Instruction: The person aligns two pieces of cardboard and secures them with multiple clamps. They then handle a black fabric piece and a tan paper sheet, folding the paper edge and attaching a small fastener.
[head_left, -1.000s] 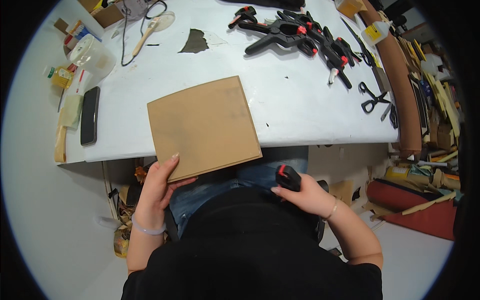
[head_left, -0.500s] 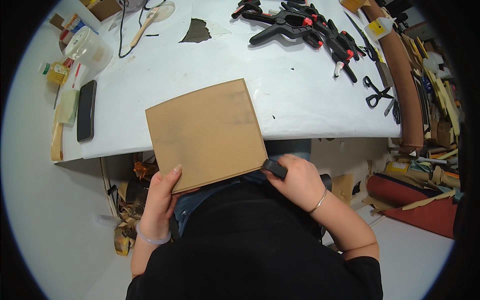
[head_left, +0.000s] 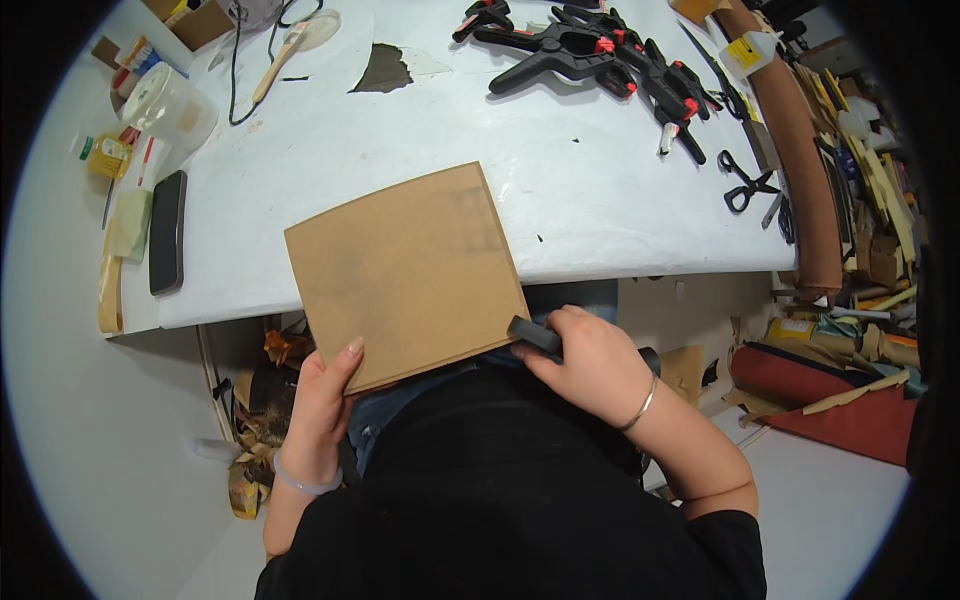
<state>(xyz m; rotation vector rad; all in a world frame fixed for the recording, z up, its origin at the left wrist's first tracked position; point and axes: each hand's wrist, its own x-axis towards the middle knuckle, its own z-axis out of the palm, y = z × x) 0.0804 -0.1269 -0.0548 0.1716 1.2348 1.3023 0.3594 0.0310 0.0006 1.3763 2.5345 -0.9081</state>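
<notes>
A squarish brown board (head_left: 405,275), with dark smudges on its face, is tilted across the front edge of the table. At its lower left corner my left hand (head_left: 325,395) grips it, thumb on top and fingers underneath. My right hand (head_left: 590,365) is closed around a small black block (head_left: 536,336) whose exact kind I cannot make out. The block's end lies at the board's lower right corner, touching or overlapping its edge. Beneath the lower edge the board looks layered.
The white-covered table (head_left: 600,225) carries black clamps (head_left: 570,55) with red tips, scissors (head_left: 745,182), a phone (head_left: 168,232), a brush (head_left: 280,62), a plastic tub (head_left: 170,105) and a dark scrap (head_left: 382,70). A brown roll (head_left: 800,150) lies along the right side.
The black block in my right hand has shifted slightly left, onto the board's corner. The board sits a little further left in view; my left hand keeps its grip.
</notes>
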